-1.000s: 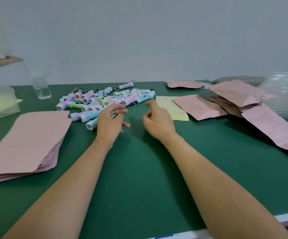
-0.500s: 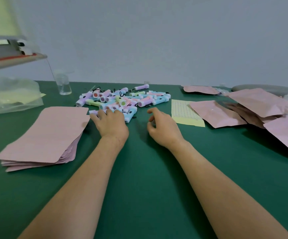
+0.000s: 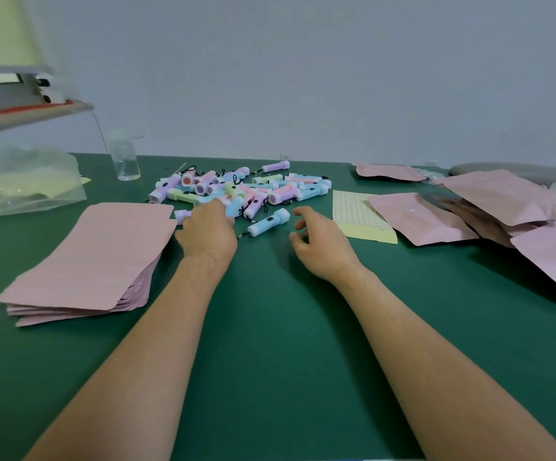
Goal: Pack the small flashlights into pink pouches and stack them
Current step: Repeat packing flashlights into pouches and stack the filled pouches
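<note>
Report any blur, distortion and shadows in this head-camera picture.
Head view: the shelf and clear cup at upper left are smeared, the flashlight pile fairly sharp. Head view: wide-angle stretch enlarges the forearms toward the lower edge. Head view: even light, no strong glare, only soft shadows on the green table beside the right hand and under the loose pouches.

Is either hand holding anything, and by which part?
Right hand holds nothing, fingers loosely curled beside a blue flashlight. Left hand is at the flashlight pile, fingers hidden: grip cannot be told.
</note>
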Demonstrator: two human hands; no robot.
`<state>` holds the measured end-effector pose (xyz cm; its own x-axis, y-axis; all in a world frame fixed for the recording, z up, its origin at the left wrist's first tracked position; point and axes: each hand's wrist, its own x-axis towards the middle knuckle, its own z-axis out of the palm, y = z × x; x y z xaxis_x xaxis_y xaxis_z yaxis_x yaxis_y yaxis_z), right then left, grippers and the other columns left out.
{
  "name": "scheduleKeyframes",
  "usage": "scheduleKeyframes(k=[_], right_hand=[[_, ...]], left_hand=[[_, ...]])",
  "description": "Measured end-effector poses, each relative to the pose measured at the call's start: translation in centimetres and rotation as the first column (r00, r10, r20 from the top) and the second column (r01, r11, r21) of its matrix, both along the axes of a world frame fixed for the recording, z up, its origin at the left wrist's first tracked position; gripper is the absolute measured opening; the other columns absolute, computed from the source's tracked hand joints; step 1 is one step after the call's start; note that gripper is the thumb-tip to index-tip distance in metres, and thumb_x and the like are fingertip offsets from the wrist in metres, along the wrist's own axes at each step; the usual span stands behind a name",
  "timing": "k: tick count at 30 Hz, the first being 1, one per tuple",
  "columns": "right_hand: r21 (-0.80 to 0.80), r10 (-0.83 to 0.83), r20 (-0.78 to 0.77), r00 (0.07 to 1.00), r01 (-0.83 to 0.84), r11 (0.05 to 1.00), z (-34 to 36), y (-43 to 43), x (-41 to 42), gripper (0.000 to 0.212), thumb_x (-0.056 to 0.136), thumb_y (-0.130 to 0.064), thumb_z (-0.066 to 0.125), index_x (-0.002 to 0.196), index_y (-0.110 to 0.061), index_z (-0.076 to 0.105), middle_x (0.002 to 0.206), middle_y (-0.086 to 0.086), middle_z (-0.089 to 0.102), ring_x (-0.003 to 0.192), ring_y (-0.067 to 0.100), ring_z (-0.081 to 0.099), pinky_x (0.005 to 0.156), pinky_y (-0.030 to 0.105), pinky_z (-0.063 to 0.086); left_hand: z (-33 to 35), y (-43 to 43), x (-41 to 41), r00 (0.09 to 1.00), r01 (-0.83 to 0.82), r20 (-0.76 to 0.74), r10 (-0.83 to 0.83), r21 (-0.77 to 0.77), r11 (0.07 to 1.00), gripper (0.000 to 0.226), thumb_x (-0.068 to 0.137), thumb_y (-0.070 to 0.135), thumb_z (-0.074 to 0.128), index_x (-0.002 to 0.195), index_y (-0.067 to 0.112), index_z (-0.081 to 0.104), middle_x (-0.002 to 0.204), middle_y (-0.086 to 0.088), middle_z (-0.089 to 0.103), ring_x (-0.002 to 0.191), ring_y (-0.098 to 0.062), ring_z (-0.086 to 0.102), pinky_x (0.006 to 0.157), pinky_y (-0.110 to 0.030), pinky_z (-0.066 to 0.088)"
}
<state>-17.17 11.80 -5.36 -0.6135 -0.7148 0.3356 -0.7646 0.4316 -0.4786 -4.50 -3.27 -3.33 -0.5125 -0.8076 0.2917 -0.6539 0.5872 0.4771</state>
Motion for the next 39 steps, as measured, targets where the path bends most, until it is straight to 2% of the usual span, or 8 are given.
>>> scheduleKeyframes(k=[6,13,17,20,28,32,36,39], right_hand=[[-0.416,-0.146,-0.043,0.988,0.115,0.902,0.9,0.1,0.0,0.05,0.106,-0.027,0.049,0.154,-0.015,0.038,0.142,0.004,0.053,0.121,0.022,0.058,0.101,0.041,0.049],[-0.475,-0.015,-0.18,0.984,-0.074,0.877,1.8,1.3,0.1,0.076,0.107,-0.042,0.045,0.165,-0.01,0.007,0.172,0.002,0.013,0.157,0.01,0.013,0.124,0.029,0.012],[-0.36,0.094,-0.105,0.99,-0.126,0.924,1.3,1.1,0.6,0.048,0.108,-0.044,0.037,0.141,-0.013,0.051,0.116,0.003,0.07,0.103,0.023,0.064,0.095,0.044,0.048],[-0.395,0.08,-0.101,0.992,-0.114,0.912,1.0,0.7,0.6,0.034,0.111,-0.037,0.038,0.089,-0.017,0.053,0.061,-0.005,0.05,0.055,0.016,0.042,0.057,0.041,0.039],[-0.343,0.116,0.052,0.992,-0.092,0.935,0.9,0.5,0.2,0.027,0.105,-0.037,0.056,0.116,-0.016,0.071,0.11,-0.007,0.076,0.105,0.009,0.07,0.093,0.039,0.057],[-0.413,0.038,0.082,0.996,-0.001,0.911,0.8,0.7,-0.8,0.022,0.106,-0.033,0.055,0.099,-0.016,0.067,0.085,-0.009,0.07,0.076,0.002,0.061,0.07,0.029,0.05],[-0.394,0.002,0.245,0.97,0.098,0.914,0.7,1.0,-1.2,0.032,0.108,-0.036,0.039,0.091,-0.013,0.053,0.085,0.01,0.065,0.068,0.02,0.048,0.064,0.039,0.043],[-0.297,0.001,0.325,0.946,0.101,0.95,0.5,1.2,-0.9,0.039,0.108,-0.042,0.032,0.094,-0.012,0.053,0.091,0.01,0.067,0.077,0.024,0.057,0.078,0.045,0.05]], left_hand=[[0.0,1.8,-1.5,0.846,0.346,-0.451,-0.286,0.054,0.937,0.012,0.108,0.021,0.057,0.113,0.012,0.063,0.107,-0.003,0.065,0.097,-0.027,0.061,0.078,-0.039,0.05],[-0.8,4.4,-2.1,0.721,0.615,-0.436,-0.539,0.044,0.787,0.015,0.108,0.027,0.059,0.121,0.024,0.066,0.115,0.005,0.065,0.108,-0.021,0.067,0.097,-0.041,0.055],[-1.0,4.9,-2.1,0.669,0.651,-0.476,-0.571,0.004,0.759,0.014,0.108,0.021,0.057,0.121,0.02,0.064,0.081,0.018,0.061,0.068,0.005,0.063,0.058,-0.01,0.043],[-0.7,5.0,-2.1,0.643,0.664,-0.512,-0.569,0.002,0.748,0.021,0.108,0.021,0.059,0.127,0.018,0.065,0.084,0.016,0.062,0.056,0.008,0.055,0.052,-0.006,0.039],[-0.8,4.3,-1.7,0.688,0.657,-0.439,-0.578,0.037,0.753,0.023,0.094,0.027,0.076,0.116,0.03,0.072,0.108,0.014,0.068,0.096,-0.006,0.068,0.092,-0.032,0.059],[-0.8,3.3,-1.5,0.882,0.466,-0.031,-0.47,-0.092,0.88,0.089,0.076,0.069,0.079,0.151,0.032,0.047,0.145,0.007,0.055,0.135,-0.016,0.052,0.112,-0.049,0.044],[0.0,1.1,-0.6,0.987,-0.011,0.154,0.039,-0.182,0.983,0.086,0.09,0.047,0.07,0.16,0.018,0.03,0.167,-0.02,0.023,0.159,-0.04,0.006,0.12,-0.075,0.001],[0.8,-1.6,1.4,0.928,-0.24,0.305,0.213,0.055,0.969,0.105,0.09,0.038,0.07,0.167,0.012,0.003,0.17,-0.029,-0.01,0.155,-0.053,-0.016,0.115,-0.078,-0.007]])
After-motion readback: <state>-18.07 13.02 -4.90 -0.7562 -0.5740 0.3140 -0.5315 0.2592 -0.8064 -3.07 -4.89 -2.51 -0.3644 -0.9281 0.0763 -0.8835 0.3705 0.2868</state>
